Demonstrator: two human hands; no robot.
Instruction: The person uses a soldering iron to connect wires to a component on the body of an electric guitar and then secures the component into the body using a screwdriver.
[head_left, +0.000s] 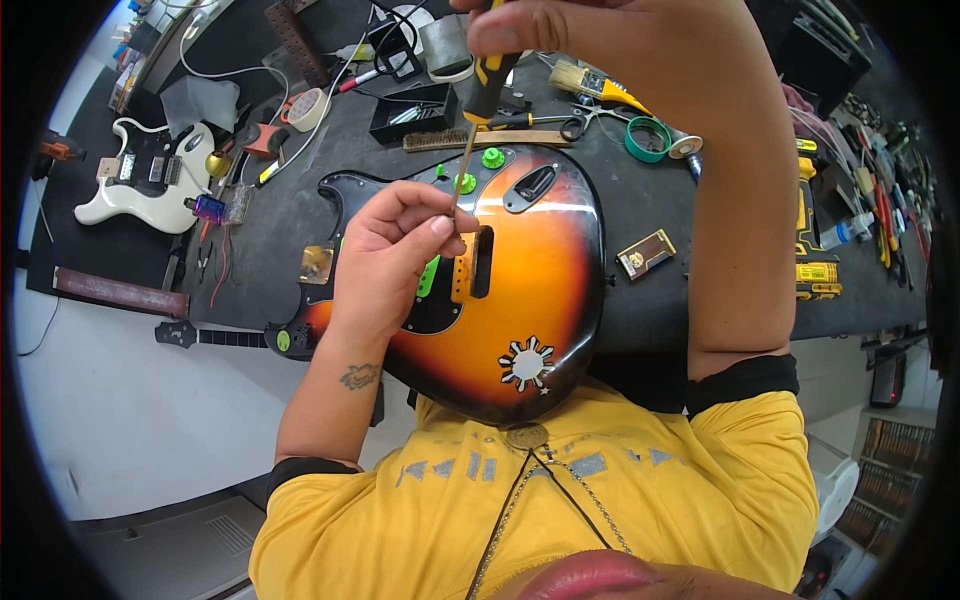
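A sunburst electric guitar (545, 265) lies on the bench edge against my yellow shirt, with a black pickguard and green knobs (492, 158). High over it, my right hand (560, 30) grips a screwdriver (489, 80) by its black and yellow handle, the shaft slanting down. Thumb and fingers of my left hand (400, 235) pinch the shaft's lower end above the pickguard. Whether a screw sits at the tip is hidden by those fingers. Beside them are a green pickup (428, 277) and a yellow-orange strip (461, 275) bordering a dark body slot.
A white guitar body (150, 175) lies at the far left. Behind the guitar are a brush (590, 82), scissors (580, 122), a green tape roll (647, 139) and a black tray (412, 112). At right are a small card-like packet (647, 254) and a yellow power tool (818, 278).
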